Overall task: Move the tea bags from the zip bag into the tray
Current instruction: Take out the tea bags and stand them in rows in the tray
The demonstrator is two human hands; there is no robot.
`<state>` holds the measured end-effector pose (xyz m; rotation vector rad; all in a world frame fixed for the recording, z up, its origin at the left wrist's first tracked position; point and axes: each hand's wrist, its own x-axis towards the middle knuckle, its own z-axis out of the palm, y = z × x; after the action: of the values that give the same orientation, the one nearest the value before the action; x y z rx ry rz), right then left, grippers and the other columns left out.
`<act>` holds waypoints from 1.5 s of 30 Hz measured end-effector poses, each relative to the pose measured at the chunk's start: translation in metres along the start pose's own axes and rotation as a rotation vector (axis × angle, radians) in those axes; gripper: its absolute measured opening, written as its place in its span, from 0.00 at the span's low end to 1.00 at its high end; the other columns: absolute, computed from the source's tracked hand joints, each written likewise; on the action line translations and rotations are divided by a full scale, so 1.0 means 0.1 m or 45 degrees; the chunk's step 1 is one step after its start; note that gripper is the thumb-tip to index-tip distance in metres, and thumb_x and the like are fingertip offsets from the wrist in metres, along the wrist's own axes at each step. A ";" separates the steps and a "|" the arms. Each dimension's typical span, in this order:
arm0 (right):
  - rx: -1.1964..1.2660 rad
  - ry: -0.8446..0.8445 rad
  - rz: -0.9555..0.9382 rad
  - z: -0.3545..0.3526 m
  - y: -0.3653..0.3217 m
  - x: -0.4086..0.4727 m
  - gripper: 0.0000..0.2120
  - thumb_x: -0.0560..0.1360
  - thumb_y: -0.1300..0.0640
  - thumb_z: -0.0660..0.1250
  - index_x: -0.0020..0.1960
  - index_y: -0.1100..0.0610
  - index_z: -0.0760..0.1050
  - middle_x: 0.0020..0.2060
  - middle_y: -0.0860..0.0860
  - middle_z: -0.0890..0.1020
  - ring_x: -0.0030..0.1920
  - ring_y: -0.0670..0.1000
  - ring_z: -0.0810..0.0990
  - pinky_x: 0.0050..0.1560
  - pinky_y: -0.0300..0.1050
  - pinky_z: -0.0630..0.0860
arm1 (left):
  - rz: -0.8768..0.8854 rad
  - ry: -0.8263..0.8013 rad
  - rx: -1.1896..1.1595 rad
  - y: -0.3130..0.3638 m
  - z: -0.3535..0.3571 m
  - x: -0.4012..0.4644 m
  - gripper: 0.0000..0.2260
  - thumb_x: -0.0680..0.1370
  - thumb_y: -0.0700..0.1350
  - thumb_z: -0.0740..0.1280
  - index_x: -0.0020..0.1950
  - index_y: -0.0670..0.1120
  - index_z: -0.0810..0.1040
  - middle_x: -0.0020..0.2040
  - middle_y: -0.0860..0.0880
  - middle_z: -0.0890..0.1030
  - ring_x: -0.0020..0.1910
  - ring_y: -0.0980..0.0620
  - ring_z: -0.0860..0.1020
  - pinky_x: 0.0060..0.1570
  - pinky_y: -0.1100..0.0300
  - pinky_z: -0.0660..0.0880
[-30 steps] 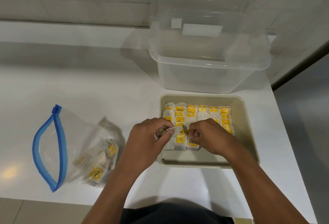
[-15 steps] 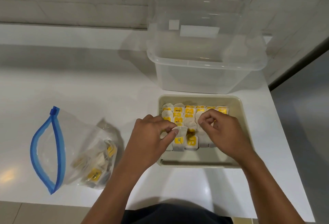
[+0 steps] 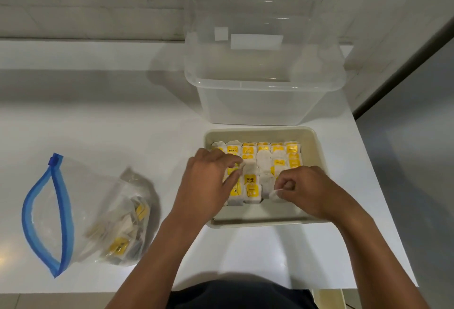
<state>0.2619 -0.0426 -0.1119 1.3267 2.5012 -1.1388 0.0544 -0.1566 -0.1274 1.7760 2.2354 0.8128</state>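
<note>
A beige tray (image 3: 312, 136) on the white table holds rows of white tea bags with yellow tags (image 3: 264, 158). My left hand (image 3: 206, 183) lies over the tray's left side, its fingers curled around a tea bag in the front row. Over the front right of the tray, my right hand (image 3: 307, 190) pinches a white tea bag (image 3: 274, 193) between thumb and fingers. A clear zip bag with a blue seal (image 3: 61, 213) lies open on the table at the left, with several tea bags (image 3: 122, 237) still inside.
A large clear plastic tub (image 3: 265, 87) stands just behind the tray against the tiled wall. The table's right edge (image 3: 383, 186) runs close beside the tray. Bare white tabletop lies between the zip bag and the tray.
My right hand has moved from the middle of the tray back toward its front right, holding a tea bag. My left hand has stayed on the tray's left side.
</note>
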 end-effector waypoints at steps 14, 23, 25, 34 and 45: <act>-0.228 0.105 0.050 0.30 0.07 0.33 0.06 0.73 0.55 0.70 0.38 0.48 0.76 0.32 0.42 0.80 0.41 0.47 0.79 0.42 0.46 0.78 | -0.231 0.200 -0.090 -0.21 -0.06 -0.24 0.10 0.76 0.43 0.72 0.56 0.53 0.83 0.54 0.56 0.74 0.53 0.54 0.69 0.52 0.56 0.72; -0.224 0.219 0.188 0.37 0.08 0.37 0.08 0.74 0.50 0.69 0.37 0.46 0.74 0.37 0.42 0.80 0.44 0.49 0.80 0.43 0.46 0.79 | -0.250 0.152 -0.123 -0.25 -0.04 -0.29 0.10 0.77 0.43 0.72 0.56 0.54 0.83 0.54 0.57 0.72 0.55 0.55 0.70 0.53 0.61 0.69; -0.213 0.220 0.202 0.36 0.07 0.36 0.08 0.74 0.50 0.69 0.37 0.46 0.73 0.37 0.42 0.80 0.44 0.49 0.80 0.44 0.46 0.78 | -0.258 0.139 -0.128 -0.25 -0.04 -0.28 0.10 0.77 0.44 0.72 0.56 0.54 0.83 0.54 0.57 0.73 0.56 0.55 0.70 0.54 0.61 0.69; -0.075 0.300 0.264 0.25 0.06 0.17 0.07 0.70 0.51 0.73 0.40 0.50 0.76 0.36 0.45 0.82 0.43 0.51 0.80 0.46 0.48 0.79 | -0.273 0.138 -0.174 -0.24 -0.08 -0.31 0.10 0.77 0.44 0.71 0.56 0.56 0.83 0.54 0.58 0.73 0.56 0.55 0.72 0.54 0.63 0.68; -0.257 0.181 0.334 0.43 -0.02 0.21 0.13 0.73 0.47 0.72 0.35 0.48 0.71 0.42 0.48 0.82 0.47 0.52 0.79 0.44 0.43 0.75 | -0.281 0.149 -0.226 -0.21 -0.10 -0.32 0.10 0.77 0.43 0.72 0.56 0.55 0.83 0.54 0.58 0.75 0.57 0.54 0.73 0.56 0.62 0.70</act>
<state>0.2367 -0.0569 -0.1495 1.6637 2.3636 -0.7422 0.0413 -0.1928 -0.1362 1.4077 2.2962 1.0529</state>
